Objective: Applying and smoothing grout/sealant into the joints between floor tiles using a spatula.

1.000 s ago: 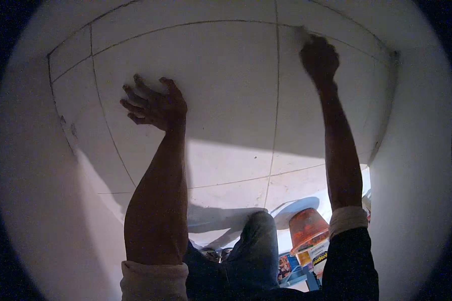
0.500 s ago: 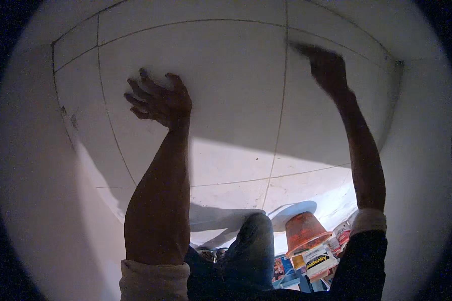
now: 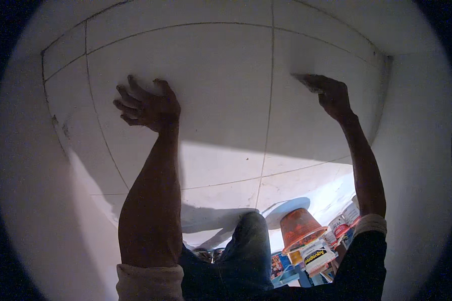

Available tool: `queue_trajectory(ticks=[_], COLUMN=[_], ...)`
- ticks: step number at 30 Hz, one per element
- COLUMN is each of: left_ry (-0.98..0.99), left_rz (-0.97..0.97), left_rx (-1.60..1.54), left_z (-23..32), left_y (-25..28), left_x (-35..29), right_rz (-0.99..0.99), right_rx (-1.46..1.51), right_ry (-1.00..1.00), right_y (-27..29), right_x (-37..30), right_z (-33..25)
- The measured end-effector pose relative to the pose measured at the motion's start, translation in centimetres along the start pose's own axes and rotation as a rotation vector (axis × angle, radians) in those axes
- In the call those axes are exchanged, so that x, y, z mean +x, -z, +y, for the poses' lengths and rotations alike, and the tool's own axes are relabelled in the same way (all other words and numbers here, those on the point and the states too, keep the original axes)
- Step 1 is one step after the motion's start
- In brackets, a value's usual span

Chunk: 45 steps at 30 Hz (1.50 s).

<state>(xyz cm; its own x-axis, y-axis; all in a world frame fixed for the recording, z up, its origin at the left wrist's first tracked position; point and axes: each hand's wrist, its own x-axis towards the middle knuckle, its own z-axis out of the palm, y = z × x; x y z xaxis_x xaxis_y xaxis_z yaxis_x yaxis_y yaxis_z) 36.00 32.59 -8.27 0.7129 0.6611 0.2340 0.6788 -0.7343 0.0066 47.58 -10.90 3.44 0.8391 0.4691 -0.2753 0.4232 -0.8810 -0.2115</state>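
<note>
Nearest the camera, a rolled-up pale sleeve cuff (image 3: 148,281) sits at the lower edge, beside a knee in blue jeans (image 3: 248,241). Just right of the knee stand an orange plastic bucket (image 3: 300,228) and a cluster of small colourful cartons (image 3: 316,258), on or near the floor.

Farther out, both arms reach to the white tiled wall (image 3: 221,90). The left hand (image 3: 148,105) rests flat against a large tile, fingers spread and slightly curled, holding nothing. The right hand (image 3: 329,93) is up near the vertical grout line (image 3: 271,100), its fingers pressed together and pointing left, pinching or pressing something small and dark (image 3: 306,82) against the tile.

Judging by the look of the wall, the tiles are already set and the joints between them show as dark lines; whether these joints are filled or open is not clear, so how much work remains is hard to say.

The item under the right fingertips is too shadowed to identify. The upper wall lies in shade, and the fisheye rim cuts off everything beyond it.
</note>
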Motion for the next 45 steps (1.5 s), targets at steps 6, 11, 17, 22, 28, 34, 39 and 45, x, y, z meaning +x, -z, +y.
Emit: queue_trajectory(ticks=[6,11,17,22,28,34,39,45], left_ry=[0.009,0.011,0.040,0.009,0.031,0.020,0.014,0.055], left_rz=[0.017,-0.015,-0.059,-0.010,-0.011,-0.026,-0.028,-0.107], left_rx=[-0.071,-0.036,-0.041,-0.032,-0.094,-0.037,-0.026,-0.087], left_z=[0.1,0.3,0.6,0.3,0.3,0.0,0.2,0.8], left_y=[0.1,0.7,1.0,0.4,1.1,0.3,0.5,1.7], left_x=[-0.1,0.3,0.2,0.3,0.5,0.3,0.2,0.8], right_rz=[0.255,-0.066,0.344,0.343,0.099,0.391,0.261,-0.126], right_rx=[-0.093,-0.058,-0.797,-0.416,-0.167,-0.206,-0.512,0.117], right_ry=[-0.060,0.167,-0.442,-0.602,-0.080,-0.058,-0.057,-0.026], right_y=[0.2,-1.4,-0.8,0.2,-1.8,1.6,0.5,-1.1], right_x=[2.2,-1.6,-0.1,8.0,5.0,4.5,3.4,-5.7], right_z=[3.2,5.9,15.4,12.9,-4.9,-1.5,2.2,-0.1])
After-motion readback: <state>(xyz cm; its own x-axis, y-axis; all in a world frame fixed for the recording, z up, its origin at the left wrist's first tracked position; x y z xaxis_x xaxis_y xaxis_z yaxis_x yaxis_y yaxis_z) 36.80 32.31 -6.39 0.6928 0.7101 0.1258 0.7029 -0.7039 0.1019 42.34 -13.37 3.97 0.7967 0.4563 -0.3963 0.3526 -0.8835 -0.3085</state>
